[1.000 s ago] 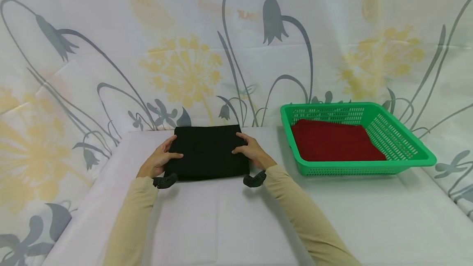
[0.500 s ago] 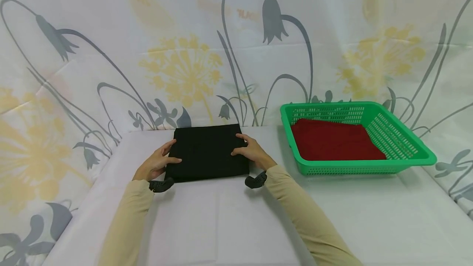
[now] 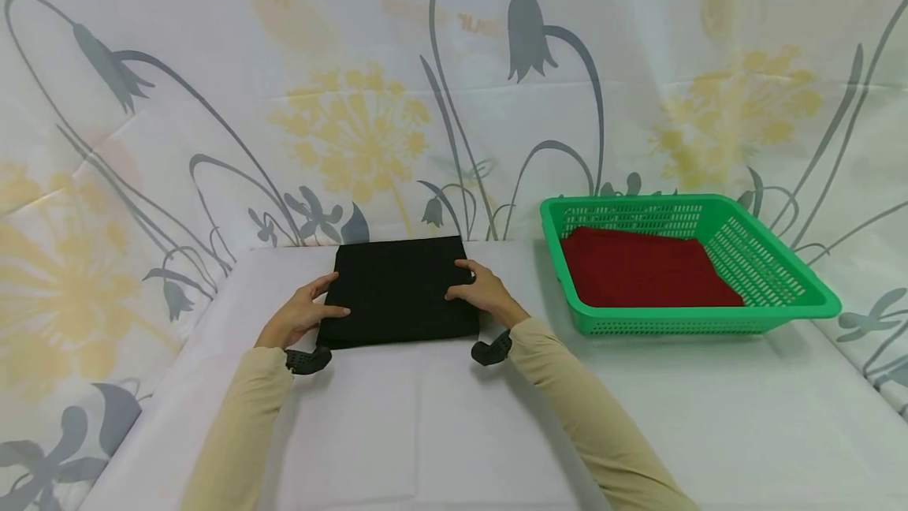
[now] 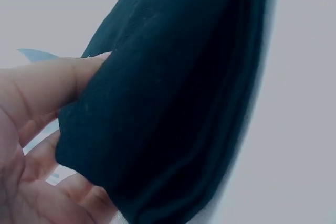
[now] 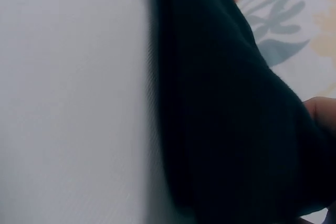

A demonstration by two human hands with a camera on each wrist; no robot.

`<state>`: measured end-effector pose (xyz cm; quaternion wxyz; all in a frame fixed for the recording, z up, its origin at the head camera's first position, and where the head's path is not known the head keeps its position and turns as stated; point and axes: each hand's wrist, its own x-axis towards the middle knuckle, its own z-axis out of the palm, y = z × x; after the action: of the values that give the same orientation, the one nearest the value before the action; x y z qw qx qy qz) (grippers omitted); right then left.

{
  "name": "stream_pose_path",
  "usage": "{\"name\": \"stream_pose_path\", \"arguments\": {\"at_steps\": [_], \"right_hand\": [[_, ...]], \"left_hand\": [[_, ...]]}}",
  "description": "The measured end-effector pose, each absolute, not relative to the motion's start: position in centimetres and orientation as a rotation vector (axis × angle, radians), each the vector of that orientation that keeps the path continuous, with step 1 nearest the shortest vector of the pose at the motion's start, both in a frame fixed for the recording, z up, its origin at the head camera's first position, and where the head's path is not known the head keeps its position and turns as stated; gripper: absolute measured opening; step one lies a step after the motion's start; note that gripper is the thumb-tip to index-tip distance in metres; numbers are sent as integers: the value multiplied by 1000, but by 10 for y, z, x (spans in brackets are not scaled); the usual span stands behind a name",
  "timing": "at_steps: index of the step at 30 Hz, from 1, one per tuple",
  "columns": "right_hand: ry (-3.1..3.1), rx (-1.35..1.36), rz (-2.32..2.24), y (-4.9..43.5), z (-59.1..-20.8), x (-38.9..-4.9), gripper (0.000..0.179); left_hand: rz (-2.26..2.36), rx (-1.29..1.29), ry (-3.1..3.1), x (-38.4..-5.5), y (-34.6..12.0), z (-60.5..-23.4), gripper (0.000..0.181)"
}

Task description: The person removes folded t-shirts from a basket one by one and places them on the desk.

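Left hand (image 3: 296, 316) and right hand (image 3: 491, 292) pinch a folded rectangular black cloth (image 3: 399, 290); right of their grip sits a perforated green plastic basket (image 3: 674, 324).

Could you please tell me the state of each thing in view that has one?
Black cloth: folded into layers, roughly rectangular.
Left hand: gripping the black cloth's left side, thumb on top.
Right hand: gripping its right side, thumb on top.
Green basket: upright, uncovered, holding the red cloth.
Red cloth: lying inside, apparently folded.
White table cover: spread out, faintly creased.
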<state>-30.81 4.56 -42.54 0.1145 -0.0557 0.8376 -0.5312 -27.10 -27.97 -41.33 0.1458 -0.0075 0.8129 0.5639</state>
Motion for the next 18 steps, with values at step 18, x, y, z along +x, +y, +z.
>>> {"name": "stream_pose_path", "arguments": {"at_steps": [18], "right_hand": [[2683,-430,-1497,59,-421,-296,55]], "left_hand": [[1298,-15,2736,-260,-268,-407,61]]}}
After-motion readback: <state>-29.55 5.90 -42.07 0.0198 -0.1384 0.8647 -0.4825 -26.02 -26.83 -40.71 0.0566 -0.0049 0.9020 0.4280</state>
